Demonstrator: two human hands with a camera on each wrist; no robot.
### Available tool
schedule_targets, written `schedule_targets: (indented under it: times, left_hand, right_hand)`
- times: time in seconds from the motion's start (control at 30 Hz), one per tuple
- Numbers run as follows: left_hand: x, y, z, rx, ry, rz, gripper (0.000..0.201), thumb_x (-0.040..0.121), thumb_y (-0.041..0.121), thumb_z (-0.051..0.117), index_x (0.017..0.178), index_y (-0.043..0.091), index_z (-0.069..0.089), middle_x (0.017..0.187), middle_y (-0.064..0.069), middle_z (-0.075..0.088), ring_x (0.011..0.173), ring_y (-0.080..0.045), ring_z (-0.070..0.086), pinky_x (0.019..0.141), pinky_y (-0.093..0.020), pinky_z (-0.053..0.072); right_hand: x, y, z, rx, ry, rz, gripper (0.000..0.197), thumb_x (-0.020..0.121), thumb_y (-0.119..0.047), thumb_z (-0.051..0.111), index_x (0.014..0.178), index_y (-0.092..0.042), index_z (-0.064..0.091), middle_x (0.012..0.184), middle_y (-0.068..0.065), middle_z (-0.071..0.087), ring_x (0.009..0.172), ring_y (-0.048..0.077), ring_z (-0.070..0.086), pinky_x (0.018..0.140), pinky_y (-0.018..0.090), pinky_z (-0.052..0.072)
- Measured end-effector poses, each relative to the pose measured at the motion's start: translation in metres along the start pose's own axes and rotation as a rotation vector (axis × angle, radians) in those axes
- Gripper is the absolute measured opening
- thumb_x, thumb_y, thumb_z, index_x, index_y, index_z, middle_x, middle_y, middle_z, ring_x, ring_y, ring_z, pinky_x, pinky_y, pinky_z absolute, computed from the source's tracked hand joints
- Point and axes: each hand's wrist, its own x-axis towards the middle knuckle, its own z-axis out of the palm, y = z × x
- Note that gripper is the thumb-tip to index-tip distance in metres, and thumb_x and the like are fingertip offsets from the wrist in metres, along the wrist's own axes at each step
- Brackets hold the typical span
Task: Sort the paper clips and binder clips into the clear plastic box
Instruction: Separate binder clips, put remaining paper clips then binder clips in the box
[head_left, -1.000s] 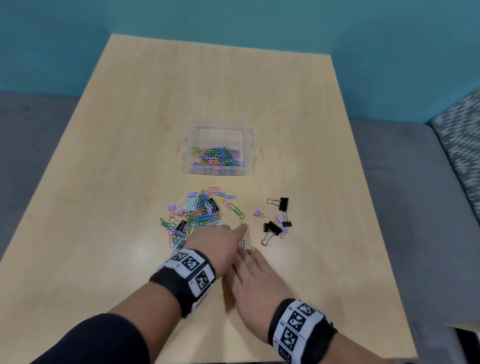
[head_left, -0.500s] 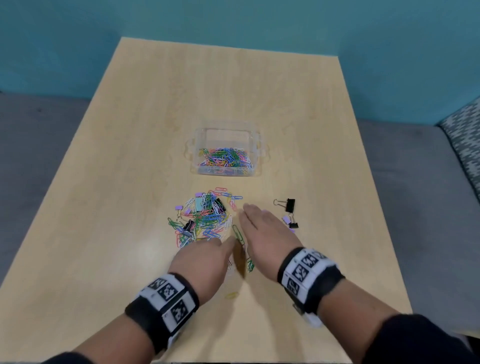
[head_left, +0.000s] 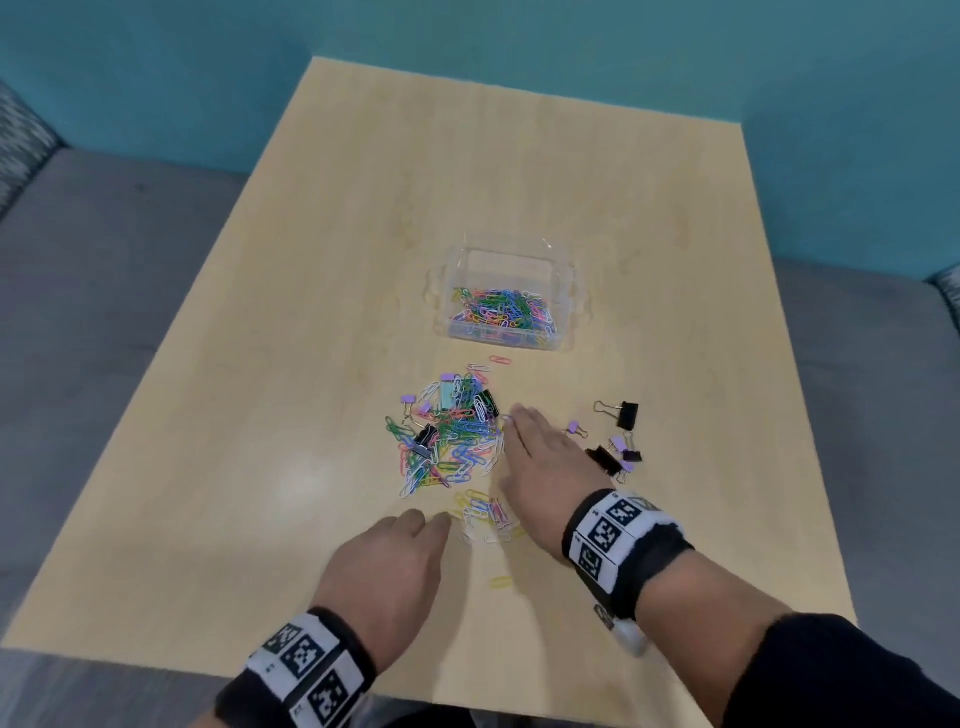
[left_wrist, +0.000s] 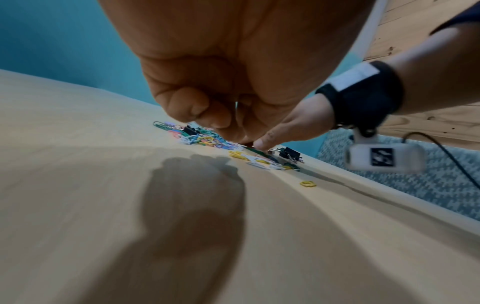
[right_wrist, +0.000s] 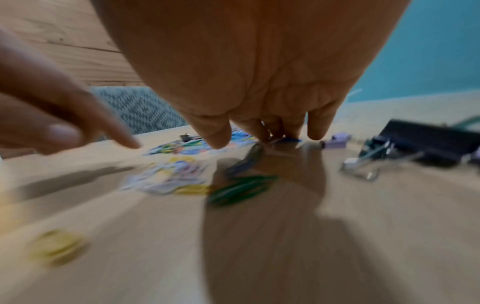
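Observation:
The clear plastic box (head_left: 563, 291) stands mid-table with coloured paper clips in its near half. In front of it lies a mixed pile (head_left: 447, 431) of paper clips and small binder clips. My right hand (head_left: 511, 421) lies flat, fingers straight, tips on the table at the pile's right edge; in the right wrist view green clips (right_wrist: 241, 190) lie under it. My left hand (head_left: 426, 522) hovers nearer me with fingers bent, and nothing shows in it. Between the hands sits a small cluster of clips (head_left: 485, 512). Black and lilac binder clips (head_left: 618, 441) lie right of the right hand.
One yellow clip (head_left: 501, 582) lies alone close to me, and a pink clip (head_left: 500, 359) lies just before the box. The wooden table (head_left: 311, 364) is bordered by grey seating and a teal wall. The table's right edge runs near the binder clips.
My right hand came out from under the left and reached forward to the pile's right edge. My left hand drew back toward me, with a small cluster of clips now in front of it.

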Motion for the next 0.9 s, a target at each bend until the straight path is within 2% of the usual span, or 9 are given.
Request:
schedule_targets:
  times: [0.1,0.17,0.27,0.33,0.43,0.5,0.6,0.77,0.9]
  left_hand:
    - [0.0,-0.001,-0.003,0.007,0.033,0.004,0.033,0.074,0.023,0.043,0.101,0.022,0.063,0.076,0.004,0.053,0.066,-0.02,0.054,0.05,-0.03,0.046]
    - [0.003,0.002,-0.003,-0.006,0.03,0.013,0.03,0.074,0.018,0.048,0.102,0.019,0.061,0.086,0.001,0.053,0.075,-0.023,0.051,0.061,-0.033,0.049]
    - [0.01,0.007,0.0,-0.026,0.005,0.009,0.041,0.074,0.012,0.054,0.115,0.013,0.057,0.115,-0.009,0.054,0.101,-0.03,0.05,0.081,-0.039,0.051]
    - [0.013,0.006,0.005,-0.029,-0.026,-0.032,0.048,0.077,0.013,0.055,0.124,0.01,0.053,0.132,-0.015,0.048,0.12,-0.034,0.044,0.093,-0.042,0.048]
    - [0.011,0.001,0.014,-0.003,-0.097,-0.049,0.048,0.087,0.023,0.04,0.133,0.01,0.044,0.144,-0.017,0.037,0.135,-0.034,0.031,0.102,-0.044,0.04]
    - [0.005,-0.002,0.016,-0.019,-0.118,-0.028,0.048,0.088,0.026,0.034,0.131,0.01,0.046,0.142,-0.016,0.041,0.132,-0.033,0.035,0.101,-0.044,0.041]
    - [-0.004,-0.004,0.011,-0.053,-0.096,0.03,0.047,0.085,0.025,0.037,0.128,0.01,0.051,0.136,-0.015,0.047,0.126,-0.033,0.043,0.099,-0.043,0.043]
    - [0.007,-0.008,0.011,-0.059,-0.033,-0.003,0.049,0.087,0.026,0.033,0.128,0.008,0.051,0.134,-0.016,0.049,0.126,-0.033,0.044,0.101,-0.042,0.043]
    - [0.012,-0.002,0.014,-0.035,-0.025,0.123,0.048,0.085,0.028,0.034,0.12,0.007,0.06,0.123,-0.012,0.06,0.116,-0.03,0.054,0.098,-0.04,0.047]
  right_hand:
    - [-0.012,-0.017,0.018,0.026,0.061,-0.05,0.067,0.097,-0.037,0.021,0.149,0.002,0.006,0.158,0.022,0.003,0.146,0.034,0.001,0.117,0.045,0.014]
    - [-0.008,-0.025,0.02,0.035,0.112,-0.108,0.064,0.097,-0.033,0.027,0.149,0.002,0.011,0.156,0.023,0.012,0.146,0.035,0.007,0.117,0.046,0.017]
    - [0.002,-0.03,0.019,0.001,0.144,-0.207,0.063,0.094,-0.025,0.034,0.148,0.001,0.016,0.156,0.022,0.015,0.145,0.036,0.011,0.115,0.048,0.022]
    - [0.002,-0.031,0.02,-0.033,0.153,-0.216,0.063,0.092,-0.024,0.042,0.147,0.002,0.025,0.155,0.022,0.021,0.143,0.038,0.018,0.112,0.049,0.03]
    - [-0.015,-0.03,0.028,-0.071,0.145,-0.244,0.066,0.09,-0.025,0.049,0.145,0.003,0.028,0.152,0.024,0.027,0.141,0.041,0.024,0.109,0.05,0.034]
    - [-0.03,-0.028,0.034,-0.071,0.148,-0.273,0.067,0.088,-0.027,0.052,0.144,0.002,0.031,0.15,0.024,0.031,0.139,0.041,0.029,0.106,0.049,0.038]
    - [-0.044,-0.024,0.038,-0.051,0.134,-0.287,0.064,0.084,-0.026,0.056,0.14,0.0,0.039,0.146,0.022,0.039,0.136,0.039,0.036,0.101,0.048,0.043]
    - [-0.032,-0.022,0.029,-0.041,0.16,-0.236,0.062,0.091,-0.021,0.045,0.145,0.001,0.024,0.152,0.022,0.024,0.142,0.04,0.018,0.111,0.049,0.029]
    - [-0.033,-0.031,0.031,-0.006,0.138,-0.262,0.063,0.088,-0.021,0.051,0.143,0.001,0.03,0.15,0.021,0.03,0.14,0.04,0.025,0.108,0.049,0.034]
